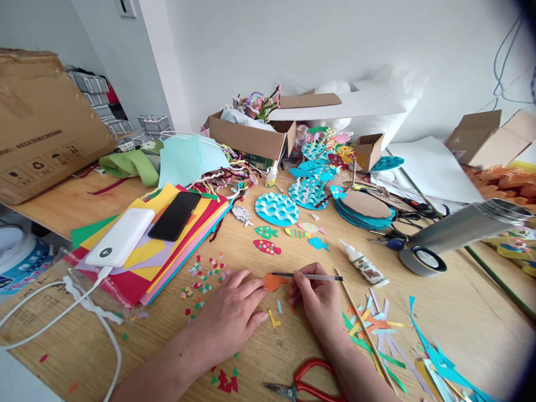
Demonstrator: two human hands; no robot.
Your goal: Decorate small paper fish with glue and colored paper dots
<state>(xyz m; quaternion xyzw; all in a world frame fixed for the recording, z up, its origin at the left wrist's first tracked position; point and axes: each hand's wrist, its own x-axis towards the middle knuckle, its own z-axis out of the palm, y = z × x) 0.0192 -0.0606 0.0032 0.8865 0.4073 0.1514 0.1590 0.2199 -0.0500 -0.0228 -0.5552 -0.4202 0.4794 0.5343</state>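
An orange paper fish (274, 282) lies on the wooden table. My left hand (234, 310) rests flat beside it, its fingers stretched out and the fingertips at the fish's left edge. A slim pen (320, 276) with a clear barrel is pinched in my right hand (314, 296), and its dark tip points left over the fish's upper edge. Small yellow and light blue paper strips (274, 318) lie between the hands. Farther up the table are several finished paper fish, among them a red dotted fish (267, 247) and a green fish (266, 232), below a blue wavy disc (276, 209).
Red-handled scissors (312, 382) lie at the near edge. A glue bottle (364, 265), a wooden stick (364, 329) and a steel flask (464, 229) are on the right. Coloured paper sheets (163, 273) carrying a phone (175, 216) and a white power bank (121, 237) lie left.
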